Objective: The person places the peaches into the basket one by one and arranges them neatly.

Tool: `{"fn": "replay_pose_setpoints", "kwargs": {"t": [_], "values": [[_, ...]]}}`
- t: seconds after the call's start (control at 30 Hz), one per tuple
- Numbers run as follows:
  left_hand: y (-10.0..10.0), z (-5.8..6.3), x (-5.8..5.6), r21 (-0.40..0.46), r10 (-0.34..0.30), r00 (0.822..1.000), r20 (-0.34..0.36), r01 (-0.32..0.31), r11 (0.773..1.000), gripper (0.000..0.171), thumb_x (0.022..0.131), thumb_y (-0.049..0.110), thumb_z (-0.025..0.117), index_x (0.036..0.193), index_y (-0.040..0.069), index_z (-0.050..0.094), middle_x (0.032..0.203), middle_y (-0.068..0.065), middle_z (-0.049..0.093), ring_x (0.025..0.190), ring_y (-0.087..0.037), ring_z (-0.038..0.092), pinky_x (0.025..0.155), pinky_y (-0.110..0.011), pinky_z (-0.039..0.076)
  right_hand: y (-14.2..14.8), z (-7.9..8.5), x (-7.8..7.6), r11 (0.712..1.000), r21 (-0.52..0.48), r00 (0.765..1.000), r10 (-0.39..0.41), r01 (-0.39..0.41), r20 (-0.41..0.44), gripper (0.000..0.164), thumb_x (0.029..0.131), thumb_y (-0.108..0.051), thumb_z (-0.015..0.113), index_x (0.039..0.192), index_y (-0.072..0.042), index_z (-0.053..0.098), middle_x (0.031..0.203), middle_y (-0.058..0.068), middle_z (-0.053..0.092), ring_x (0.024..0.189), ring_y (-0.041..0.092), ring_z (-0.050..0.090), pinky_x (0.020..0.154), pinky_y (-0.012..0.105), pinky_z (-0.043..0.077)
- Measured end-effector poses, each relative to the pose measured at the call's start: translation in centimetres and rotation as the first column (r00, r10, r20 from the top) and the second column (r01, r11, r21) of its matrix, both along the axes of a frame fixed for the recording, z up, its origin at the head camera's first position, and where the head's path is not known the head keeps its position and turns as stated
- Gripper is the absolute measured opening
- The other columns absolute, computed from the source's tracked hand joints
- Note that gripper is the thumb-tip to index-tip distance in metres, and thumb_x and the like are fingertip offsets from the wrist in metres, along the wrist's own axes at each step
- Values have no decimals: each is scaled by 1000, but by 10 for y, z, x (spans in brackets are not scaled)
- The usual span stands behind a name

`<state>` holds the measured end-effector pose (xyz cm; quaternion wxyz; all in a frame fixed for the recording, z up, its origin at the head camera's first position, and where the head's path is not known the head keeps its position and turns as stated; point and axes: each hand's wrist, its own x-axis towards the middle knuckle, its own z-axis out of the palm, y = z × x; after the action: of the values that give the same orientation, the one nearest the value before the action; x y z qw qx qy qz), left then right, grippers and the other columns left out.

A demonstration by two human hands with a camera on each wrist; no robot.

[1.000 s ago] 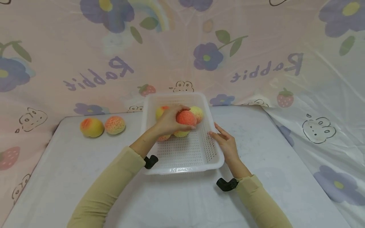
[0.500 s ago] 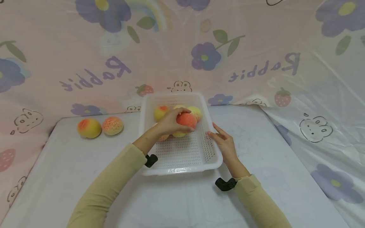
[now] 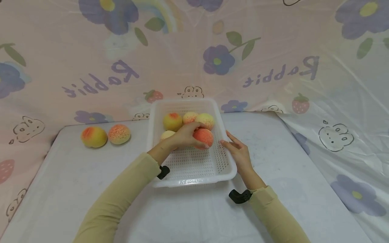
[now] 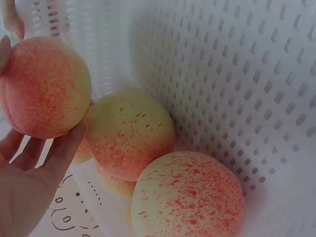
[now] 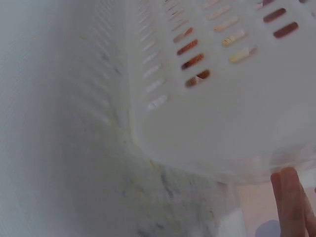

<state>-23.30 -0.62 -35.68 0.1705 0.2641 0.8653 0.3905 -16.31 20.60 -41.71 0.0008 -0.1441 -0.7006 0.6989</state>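
Note:
Over the white plastic basket [image 3: 194, 180], my left hand [image 3: 183, 135] grips a red peach [image 3: 203, 138] between thumb and fingers. The left wrist view shows that peach [image 4: 47, 89] with fingers [image 4: 54, 163] beneath it. Several yellow peaches with red flecks lie in the basket behind and beside the hand, among them a pale one [image 3: 205, 120] and a yellow one [image 3: 173, 121]. Part of another peach [image 3: 167, 135] is hidden by the left wrist. My right hand [image 3: 241, 157] holds the basket's right rim, thumb over the edge and fingers [image 5: 291, 197] along the outside.
Two more peaches, a yellow-red one [image 3: 94, 136] and a speckled one [image 3: 119, 134], sit on the white-covered table [image 3: 76, 179] left of the basket. A printed cloth [image 3: 170, 67] hangs behind the table. Black wrist mounts [image 3: 240, 196] stick out by both cuffs.
My left hand has moved the red peach toward the near right inside the basket, baring the peaches behind it. The right hand keeps its place on the rim.

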Motion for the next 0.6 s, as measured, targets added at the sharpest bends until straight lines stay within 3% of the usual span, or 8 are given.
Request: {"fn": "replay_pose_setpoints", "kwargs": {"t": [0.23, 0.47, 0.6], "values": [[6, -6, 1, -9, -22, 999, -49, 21, 1000, 72, 72, 33, 85, 133, 13, 53, 131, 0, 56, 116, -17, 54, 100, -36, 45, -1, 0, 0, 1000, -2, 1000, -10, 10, -2, 58, 84, -35, 74, 138, -34, 52, 110, 5, 69, 89, 14, 68, 74, 32, 58], [12, -12, 2, -113, -10, 992, -123, -4, 994, 71, 71, 37, 85, 132, 17, 54, 133, 2, 54, 120, -20, 46, 103, -41, 41, -2, 0, 0, 1000, -16, 1000, -7, 7, -9, 58, 84, -33, 74, 138, -33, 52, 107, 3, 69, 88, 14, 69, 75, 32, 58], [13, -14, 0, -131, -32, 989, -146, 13, 991, 71, 70, 38, 85, 131, 16, 55, 132, 2, 56, 118, -21, 47, 102, -40, 41, -2, 0, 0, 1000, -8, 1000, -9, 9, -10, 58, 84, -34, 74, 137, -34, 52, 108, 4, 69, 89, 14, 68, 74, 33, 58]]}}
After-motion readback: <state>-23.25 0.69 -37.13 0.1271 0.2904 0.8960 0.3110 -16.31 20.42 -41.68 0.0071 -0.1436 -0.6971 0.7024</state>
